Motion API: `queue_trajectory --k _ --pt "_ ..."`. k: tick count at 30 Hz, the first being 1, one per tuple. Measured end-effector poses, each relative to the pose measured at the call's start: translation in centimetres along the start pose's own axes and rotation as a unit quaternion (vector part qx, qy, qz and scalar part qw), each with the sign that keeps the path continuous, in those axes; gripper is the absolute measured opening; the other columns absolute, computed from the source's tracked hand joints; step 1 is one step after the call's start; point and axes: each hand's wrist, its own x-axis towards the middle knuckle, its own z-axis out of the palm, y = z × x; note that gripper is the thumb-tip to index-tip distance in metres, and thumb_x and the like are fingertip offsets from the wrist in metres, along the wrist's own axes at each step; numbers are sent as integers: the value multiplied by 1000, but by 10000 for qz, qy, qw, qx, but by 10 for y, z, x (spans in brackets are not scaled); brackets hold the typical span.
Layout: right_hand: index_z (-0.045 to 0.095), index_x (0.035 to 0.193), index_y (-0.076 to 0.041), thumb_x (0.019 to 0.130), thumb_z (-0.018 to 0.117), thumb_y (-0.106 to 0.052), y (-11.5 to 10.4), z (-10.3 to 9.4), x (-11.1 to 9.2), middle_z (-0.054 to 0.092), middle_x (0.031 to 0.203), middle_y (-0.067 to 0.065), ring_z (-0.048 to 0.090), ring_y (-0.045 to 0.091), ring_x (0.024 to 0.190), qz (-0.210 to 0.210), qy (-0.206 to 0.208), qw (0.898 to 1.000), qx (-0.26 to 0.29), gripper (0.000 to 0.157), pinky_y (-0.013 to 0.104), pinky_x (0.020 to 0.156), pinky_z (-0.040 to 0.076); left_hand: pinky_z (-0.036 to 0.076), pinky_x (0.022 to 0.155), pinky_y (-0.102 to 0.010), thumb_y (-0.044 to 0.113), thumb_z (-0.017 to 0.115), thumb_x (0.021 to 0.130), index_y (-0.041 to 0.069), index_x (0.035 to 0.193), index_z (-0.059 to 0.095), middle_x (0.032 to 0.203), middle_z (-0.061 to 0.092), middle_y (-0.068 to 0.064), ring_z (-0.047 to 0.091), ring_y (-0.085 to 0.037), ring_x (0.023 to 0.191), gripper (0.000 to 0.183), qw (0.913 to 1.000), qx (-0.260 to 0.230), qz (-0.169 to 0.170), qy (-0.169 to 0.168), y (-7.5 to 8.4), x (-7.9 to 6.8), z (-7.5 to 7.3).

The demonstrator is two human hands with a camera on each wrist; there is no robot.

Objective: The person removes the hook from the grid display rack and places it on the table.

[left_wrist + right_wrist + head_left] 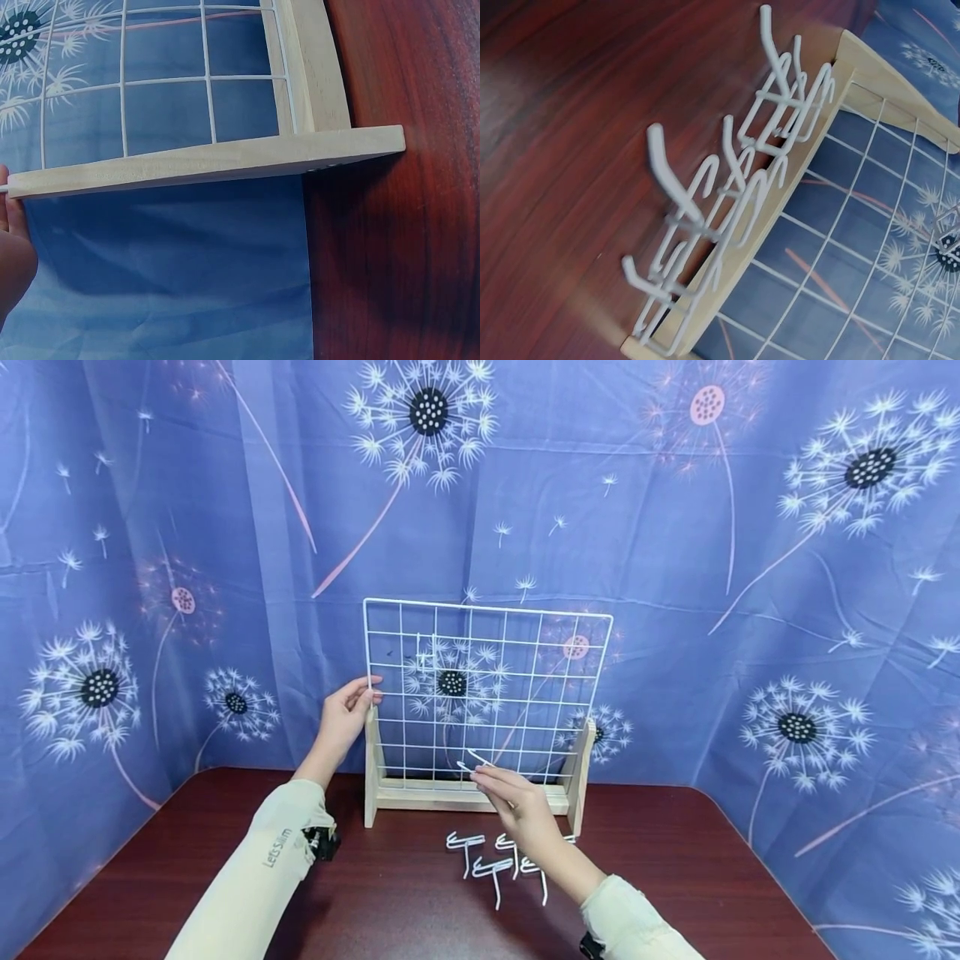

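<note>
A white wire grid panel (487, 677) stands upright in a wooden stand (465, 797). At the panel's left edge, just above the wooden upright, my left hand (347, 714) pinches the frame between thumb and fingers. The left wrist view catches only part of that left hand (13, 262) by the end of the wooden upright (225, 161). My right hand (525, 810) holds a white wire hook (480, 758) by its near part, its prongs pointing at the lower grid. Another white hook (425, 652) hangs at the grid's upper left. The right wrist view shows no hand.
Several white wire hooks (491, 867) lie on the dark red table (390, 893) before the stand; the right wrist view shows these hooks (682, 187) up close with their arms sticking up. A blue dandelion-print curtain (637, 543) hangs behind.
</note>
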Motion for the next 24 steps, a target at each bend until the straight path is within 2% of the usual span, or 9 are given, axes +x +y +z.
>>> queue_trajectory --k 3,5,8,11,12,14,18,19,24 --pt "72 105 2 78 70 10 2 -7 -3 70 108 15 65 30 102 -92 -73 9999 -25 28 26 93 48 47 73 -14 10 50 100 1 126 62 107 66 -27 64 -34 99 29 10000 -34 40 -2 1 0 1" --pt "72 106 2 79 70 10 3 -11 -4 69 108 16 65 30 102 -176 -93 9998 -21 29 26 94 47 47 73 -15 10 50 100 1 126 61 107 66 -27 63 -37 101 29 10000 -43 41 5 1 1 1" --pt "72 107 1 83 68 7 3 -18 -5 69 107 18 66 31 100 -350 -55 9994 -15 26 25 93 47 47 73 -15 11 50 101 2 126 62 108 66 -26 63 -36 101 29 10000 9 -4 14 1 1 0" --pt "72 106 1 91 63 -3 3 -24 -6 70 105 17 67 31 97 -522 39 9986 -36 17 25 91 48 47 72 -14 11 51 100 3 126 62 107 66 -26 64 -34 100 29 10000 24 5 20 0 1 0" --pt "72 104 1 94 61 -7 3 -26 -7 70 105 17 67 32 96 -569 71 9983 -38 17 25 91 49 47 72 -15 10 50 101 1 126 61 108 66 -27 64 -35 101 29 10000 45 -13 6 5 -1 0" --pt "73 103 2 97 57 -12 3 -30 -8 70 103 17 68 31 95 -647 112 9978 -61 21 26 90 49 47 72 -15 10 50 100 1 126 61 108 66 -27 64 -36 101 29 10000 34 -17 3 4 -1 0" --pt "72 103 3 98 56 -12 2 -39 -14 70 103 18 67 33 95 -711 115 9974 -34 23 27 92 48 48 73 -17 9 50 101 1 126 61 108 66 -27 64 -35 101 29 10000 23 -56 4 5 -2 0" --pt "72 104 2 97 56 -12 2 -41 -15 70 104 18 67 33 95 -723 114 9973 -53 22 27 93 48 48 72 -16 11 50 100 3 126 62 108 66 -25 65 -32 100 29 10000 11 -51 24 0 0 0" --pt "72 105 1 95 60 -10 3 -49 -25 70 104 19 66 33 94 -858 194 9961 4 19 26 92 48 48 71 -16 9 50 100 2 126 62 107 66 -25 66 -27 97 29 9999 82 -46 65 1 0 0"
